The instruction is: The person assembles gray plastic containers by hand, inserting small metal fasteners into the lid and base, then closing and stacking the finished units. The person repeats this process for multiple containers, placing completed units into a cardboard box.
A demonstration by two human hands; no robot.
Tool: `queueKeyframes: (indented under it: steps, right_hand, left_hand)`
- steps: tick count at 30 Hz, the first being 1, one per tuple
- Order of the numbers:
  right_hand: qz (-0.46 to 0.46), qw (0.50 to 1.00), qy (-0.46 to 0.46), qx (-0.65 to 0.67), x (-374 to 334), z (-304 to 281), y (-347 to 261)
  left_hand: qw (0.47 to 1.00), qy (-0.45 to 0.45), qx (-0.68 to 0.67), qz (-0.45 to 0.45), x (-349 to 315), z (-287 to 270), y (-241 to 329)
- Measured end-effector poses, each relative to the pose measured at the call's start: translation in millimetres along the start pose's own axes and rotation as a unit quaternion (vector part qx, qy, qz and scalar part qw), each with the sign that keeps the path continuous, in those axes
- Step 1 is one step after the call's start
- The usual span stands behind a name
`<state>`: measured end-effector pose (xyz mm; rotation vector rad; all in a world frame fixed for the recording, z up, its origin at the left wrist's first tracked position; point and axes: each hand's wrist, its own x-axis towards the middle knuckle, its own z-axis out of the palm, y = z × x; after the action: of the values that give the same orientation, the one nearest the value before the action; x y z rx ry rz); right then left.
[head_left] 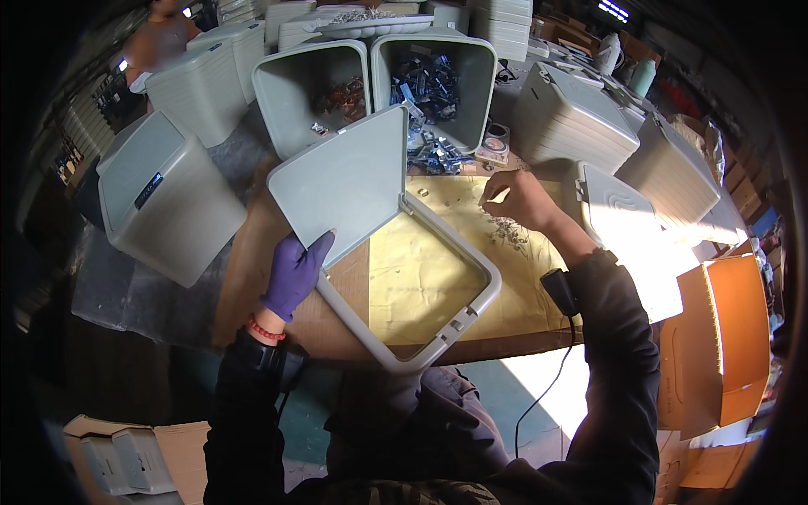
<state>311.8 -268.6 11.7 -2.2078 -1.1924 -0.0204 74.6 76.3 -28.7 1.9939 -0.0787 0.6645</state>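
Observation:
My left hand (295, 273), in a purple glove, grips the lower corner of a pale grey-green bin lid (345, 181), thumb on its face. The lid stands tilted up from a grey square rim frame (481, 273), joined at the far corner. The frame lies over yellow paper, its near corner overhanging the table edge. My bare right hand (526, 202) is right of the frame, thumb and forefinger curled together in a pinch; whatever is between them is too small to make out. Just below it lies a scatter of small metal parts (509, 231) on the yellow paper (421, 295).
Two open grey bins (263, 101) at the back hold copper-coloured and blue-silver clips (427, 88). Bins with lids (168, 202) stand left, stacked lids (576, 118) right. A cardboard box (715, 337) is at the right edge. A person (156, 42) stands far left.

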Motion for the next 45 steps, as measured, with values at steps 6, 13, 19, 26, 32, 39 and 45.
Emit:
queueKeyframes:
  steps: [6, 13, 19, 26, 32, 39, 45]
  right_hand:
    - [0.159, 0.945, -0.022, 0.285, 3, 1, -26]
    - [-0.233, 0.930, -0.080, -0.274, 29, 33, -76]
    - [-0.298, 0.940, -0.020, -0.165, 55, 59, -80]
    - [0.022, 0.987, 0.026, 0.154, 69, 78, -68]
    - [-0.048, 0.988, 0.077, 0.127, 66, 85, -66]
    - [0.089, 0.977, 0.011, 0.195, 68, 83, -70]
    - [-0.105, 0.982, 0.140, -0.064, 67, 88, -68]
  left_hand:
    - [1.000, 0.006, 0.020, 0.011, -1, 1, 4]
    - [0.997, 0.018, 0.061, 0.039, 0, 3, 4]
    - [0.999, -0.011, 0.047, -0.016, 0, 1, 4]
    - [0.999, -0.001, 0.043, 0.021, -1, 2, 4]
    - [0.999, 0.003, 0.049, 0.017, -1, 4, 0]
    - [0.999, 0.010, 0.038, 0.018, -1, 4, 3]
    - [0.999, -0.005, 0.053, -0.003, -1, 2, 11]
